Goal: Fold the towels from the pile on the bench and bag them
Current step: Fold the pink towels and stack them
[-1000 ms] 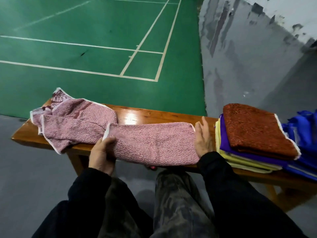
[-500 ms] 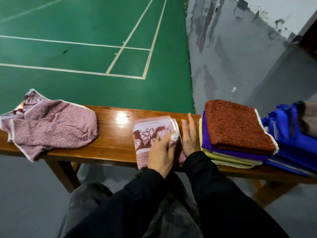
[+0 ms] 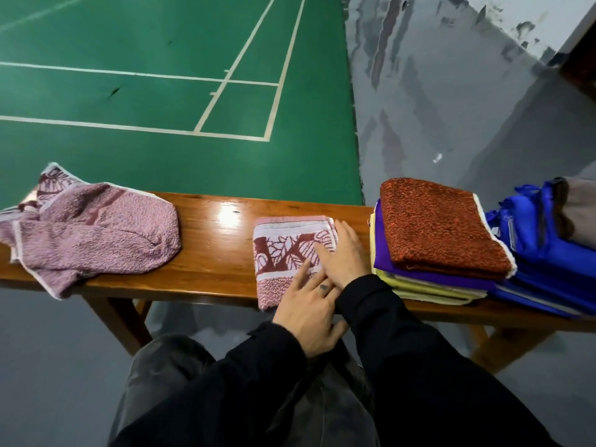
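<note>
A small pink towel (image 3: 283, 250) with a maroon leaf band lies folded into a square on the wooden bench (image 3: 213, 240). My right hand (image 3: 345, 250) presses flat on its right side. My left hand (image 3: 309, 311) rests with straight fingers on its near right corner, partly under my right wrist. A loose, unfolded pink towel (image 3: 93, 233) lies crumpled at the bench's left end. To the right sits a stack of folded towels (image 3: 435, 233): rust-red on top, purple and yellow beneath. A blue bag (image 3: 545, 253) lies at the far right.
The bench stands on grey floor at the edge of a green court with white lines. A grey, paint-streaked wall rises behind the stack. Something brown-grey (image 3: 580, 214) rests on the blue bag. My knees are just below the bench's near edge.
The long pink towel has been folded from left to right into a small square. My left hand has let go of its corner and now lies flat; my right hand moved onto the towel.
</note>
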Tool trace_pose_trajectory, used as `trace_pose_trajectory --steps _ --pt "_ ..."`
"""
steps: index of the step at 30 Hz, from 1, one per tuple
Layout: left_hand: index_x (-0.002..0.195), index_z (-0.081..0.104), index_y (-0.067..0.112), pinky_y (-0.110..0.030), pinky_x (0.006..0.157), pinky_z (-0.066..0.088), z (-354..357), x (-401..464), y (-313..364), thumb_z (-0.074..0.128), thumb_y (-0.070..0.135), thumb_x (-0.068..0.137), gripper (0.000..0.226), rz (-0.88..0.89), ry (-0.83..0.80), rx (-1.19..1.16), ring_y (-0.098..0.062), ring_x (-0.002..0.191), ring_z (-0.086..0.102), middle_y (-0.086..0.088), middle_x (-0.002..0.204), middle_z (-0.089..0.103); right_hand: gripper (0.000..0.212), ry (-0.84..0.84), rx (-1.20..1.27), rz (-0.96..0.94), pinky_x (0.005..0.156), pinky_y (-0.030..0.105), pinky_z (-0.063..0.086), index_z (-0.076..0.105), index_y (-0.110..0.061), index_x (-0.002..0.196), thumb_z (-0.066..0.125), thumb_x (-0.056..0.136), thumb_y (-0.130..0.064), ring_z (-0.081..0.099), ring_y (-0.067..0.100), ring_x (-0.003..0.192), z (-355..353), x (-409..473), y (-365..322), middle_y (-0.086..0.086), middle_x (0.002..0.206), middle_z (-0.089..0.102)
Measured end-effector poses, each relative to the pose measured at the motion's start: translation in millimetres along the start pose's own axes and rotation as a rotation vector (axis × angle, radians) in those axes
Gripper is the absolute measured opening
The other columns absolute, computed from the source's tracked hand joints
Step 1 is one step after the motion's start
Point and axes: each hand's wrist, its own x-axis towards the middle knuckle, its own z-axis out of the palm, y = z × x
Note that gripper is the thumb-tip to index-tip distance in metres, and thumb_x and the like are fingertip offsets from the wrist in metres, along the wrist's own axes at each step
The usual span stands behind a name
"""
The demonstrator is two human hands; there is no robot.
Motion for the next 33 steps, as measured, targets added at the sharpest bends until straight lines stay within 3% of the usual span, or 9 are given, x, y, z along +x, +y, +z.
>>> trace_pose_trajectory --steps 2,5,7,9,11,17,23,27,33 --pt "0.128 0.059 0.02 -0.052 0.119 0.025 -1 -19 -14 0.052 0.042 0.092 0.042 -0.236 0.225 -0.14 -0.024 0.14 0.037 -0.005 0.14 0.056 0.079 0.037 -0.208 0.054 0.122 0.041 0.019 0.035 -0.011 0.151 0.059 0.09 -0.056 0.021 0.029 0.15 8 -7 0 0.011 0.165 0.019" --pt "0.144 0.043 0.011 -0.047 0.117 0.031 -10 -34 -44 0.063 0.034 0.093 0.06 -0.789 0.349 -0.457 -0.028 0.14 0.034 -0.015 0.148 0.041 0.059 0.151 -0.253 0.085 0.109 0.043 0.034 0.055 -0.015 0.124 0.059 0.087 -0.061 0.038 0.031 0.135 13 -19 -4 0.011 0.147 0.042" --pt "0.149 0.035 0.008 -0.042 0.111 0.039 -24 -30 -55 0.071 0.032 0.089 0.074 -1.036 0.363 -0.868 -0.024 0.132 0.044 -0.014 0.146 0.044 0.043 0.152 -0.232 0.04 0.094 0.042 0.043 0.055 -0.016 0.111 0.058 0.091 -0.054 0.051 0.03 0.114 14 -25 -9 0.008 0.122 0.056" --pt "0.142 0.043 0.004 -0.034 0.083 0.056 -41 -27 -61 0.077 0.026 0.085 0.07 -1.223 0.426 -1.448 -0.02 0.101 0.066 -0.015 0.126 0.062 0.031 0.093 -0.003 0.016 0.078 0.043 0.047 0.048 -0.018 0.106 0.059 0.095 -0.044 0.058 0.028 0.091 11 -34 -19 0.002 0.096 0.06" --pt "0.124 0.058 -0.003 -0.03 0.061 0.057 -56 -32 -64 0.076 0.021 0.084 0.05 -1.237 0.32 -1.868 -0.023 0.074 0.072 -0.016 0.1 0.073 0.027 0.022 0.207 0.003 0.071 0.045 0.05 0.046 -0.02 0.105 0.062 0.095 -0.039 0.059 0.024 0.077 5 -43 -36 -0.002 0.085 0.061" --pt "0.129 0.059 0.002 -0.048 0.079 0.061 -112 -23 -52 0.058 0.022 0.093 0.041 -0.899 0.06 -2.179 -0.033 0.089 0.071 -0.023 0.115 0.069 0.036 0.017 0.565 -0.127 0.081 0.052 0.058 0.05 -0.022 0.105 0.078 0.086 -0.032 0.073 0.021 0.085 -65 -65 -81 0.003 0.097 0.073" --pt "0.148 0.034 0.031 -0.043 0.079 0.059 -163 55 -11 0.073 0.006 0.083 0.08 -0.528 0.27 -1.942 -0.033 0.106 0.069 -0.013 0.128 0.065 0.052 0.328 0.694 -0.207 0.081 0.054 0.06 0.05 -0.036 0.103 0.088 0.068 -0.041 0.075 0.026 0.087 -177 -63 -79 0.011 0.104 0.074" --pt "0.147 0.035 0.024 -0.041 0.093 0.056 -165 117 35 0.068 0.003 0.089 0.07 -0.421 0.295 -1.769 -0.025 0.111 0.067 -0.008 0.128 0.065 0.056 0.462 0.634 -0.152 0.083 0.052 0.06 0.049 -0.029 0.113 0.088 0.073 -0.033 0.074 0.025 0.089 -232 -47 -43 0.011 0.107 0.072" --pt "0.153 0.033 0.017 -0.035 0.118 0.031 -97 143 57 0.066 0.026 0.086 0.075 -0.376 0.009 -0.924 -0.029 0.13 0.047 -0.017 0.142 0.041 0.084 0.349 -0.314 0.11 0.106 0.043 0.042 0.028 -0.022 0.152 0.069 0.084 -0.049 0.048 0.033 0.132 -239 -36 16 0.012 0.15 0.043"
